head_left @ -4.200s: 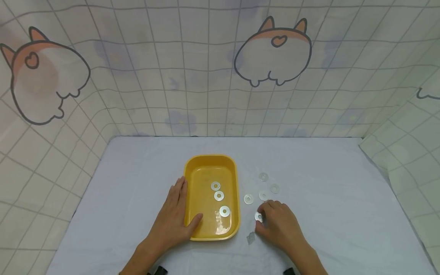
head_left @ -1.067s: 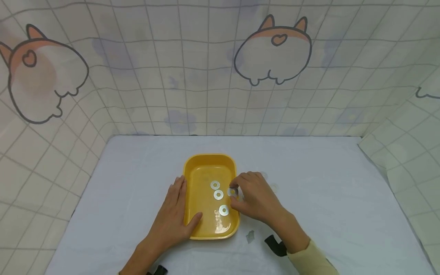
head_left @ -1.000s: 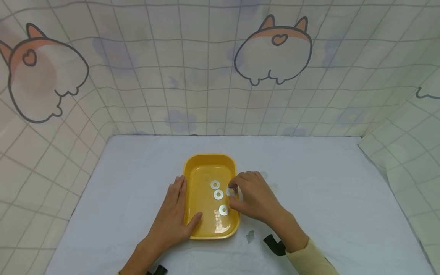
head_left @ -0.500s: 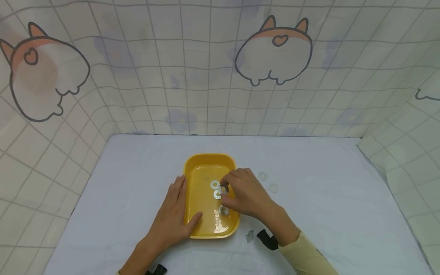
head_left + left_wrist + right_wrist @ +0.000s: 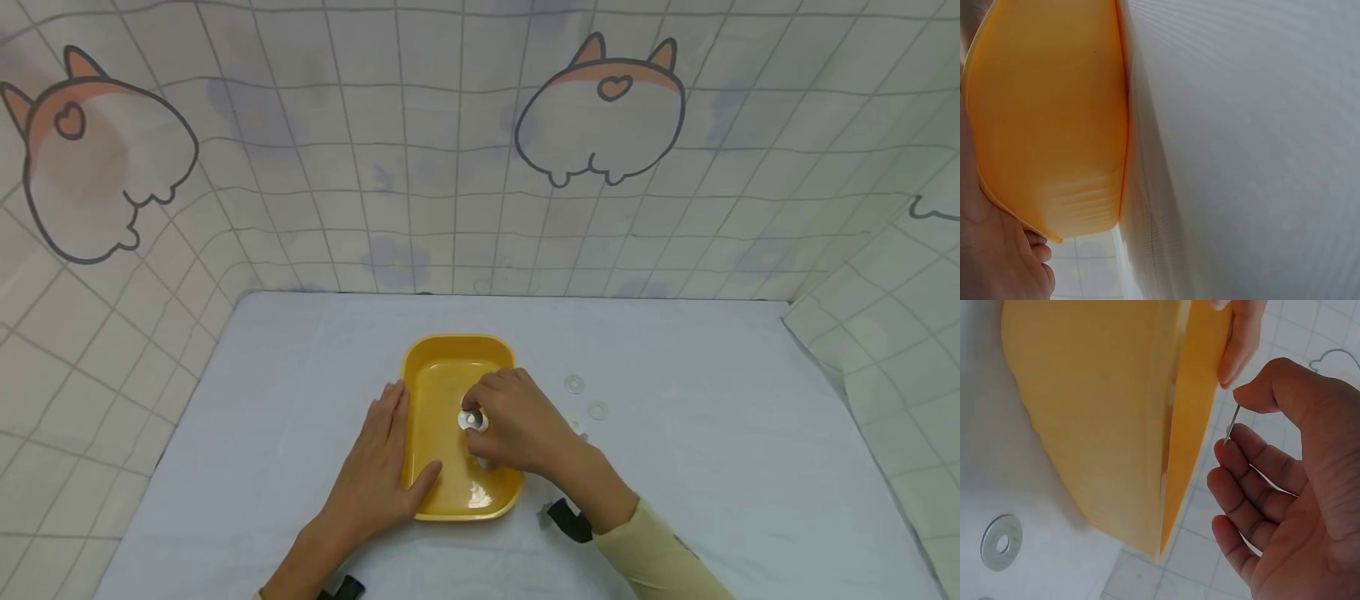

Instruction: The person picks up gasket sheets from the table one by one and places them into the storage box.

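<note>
Between the thumb and fingertips of my right hand is a flat metal washer, held above the inside of the yellow tray. The right wrist view shows this washer edge-on in the pinch. Another washer in the tray peeks out under the hand; others are hidden by it. My left hand rests along the tray's left rim, fingers straight, thumb over the inside. On the cloth right of the tray lie two washers, plus one partly covered by the right arm.
A small grey flat piece lies near the tray's lower right corner, partly behind the black wrist strap. White cloth covers the table. Patterned curtain walls stand at the back and sides.
My right hand picked up a washer from the cloth, carried it left over the tray's rim, and now has it further in, over the washers there. My left hand has stayed put.
</note>
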`<state>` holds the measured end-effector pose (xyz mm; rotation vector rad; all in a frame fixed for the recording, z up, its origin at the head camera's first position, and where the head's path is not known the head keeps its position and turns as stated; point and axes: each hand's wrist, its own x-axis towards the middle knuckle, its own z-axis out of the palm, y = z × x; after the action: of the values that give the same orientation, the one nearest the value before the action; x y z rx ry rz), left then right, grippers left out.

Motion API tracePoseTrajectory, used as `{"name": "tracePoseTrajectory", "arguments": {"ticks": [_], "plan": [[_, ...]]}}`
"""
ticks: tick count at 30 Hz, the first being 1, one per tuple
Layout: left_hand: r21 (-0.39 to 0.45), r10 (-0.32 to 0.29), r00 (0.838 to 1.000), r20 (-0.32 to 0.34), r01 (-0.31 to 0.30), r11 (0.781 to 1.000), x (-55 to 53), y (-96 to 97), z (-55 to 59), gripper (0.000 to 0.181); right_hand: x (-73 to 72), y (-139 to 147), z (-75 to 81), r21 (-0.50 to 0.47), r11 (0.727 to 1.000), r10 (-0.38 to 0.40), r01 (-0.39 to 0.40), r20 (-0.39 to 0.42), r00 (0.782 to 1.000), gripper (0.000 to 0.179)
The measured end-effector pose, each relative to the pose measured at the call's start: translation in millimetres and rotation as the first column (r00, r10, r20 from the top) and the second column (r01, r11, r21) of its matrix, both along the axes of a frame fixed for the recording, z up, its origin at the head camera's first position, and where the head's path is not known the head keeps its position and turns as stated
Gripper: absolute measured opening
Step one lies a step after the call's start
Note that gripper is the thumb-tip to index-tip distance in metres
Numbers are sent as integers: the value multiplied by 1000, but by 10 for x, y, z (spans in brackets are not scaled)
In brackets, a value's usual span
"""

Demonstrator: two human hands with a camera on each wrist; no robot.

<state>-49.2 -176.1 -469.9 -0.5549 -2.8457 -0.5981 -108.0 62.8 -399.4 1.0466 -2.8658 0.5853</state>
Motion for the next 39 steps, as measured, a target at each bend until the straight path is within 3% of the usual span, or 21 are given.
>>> {"name": "tracePoseTrajectory", "arguments": {"ticks": [7,20,32,39], "plan": [[-5,-12,999,-43,12,1000,-14,-1,-20,99,4,-68,-28,-12,999,43,-43,-33,999,16],[-6,-3,1000,1,3,1000,-10,11,3,99,24,-106,-29,34,998,58,-58,-1,998,24],[-8,12,1000,9,-12,1000,3,12,17,100,44,50,-29,8,1000,0,0,-21,1000,29],[-9,12,1000,-2,-12,1000,-3,14,1,99,78,171,-35,-42,999,-27,27,9,1000,26]]}}
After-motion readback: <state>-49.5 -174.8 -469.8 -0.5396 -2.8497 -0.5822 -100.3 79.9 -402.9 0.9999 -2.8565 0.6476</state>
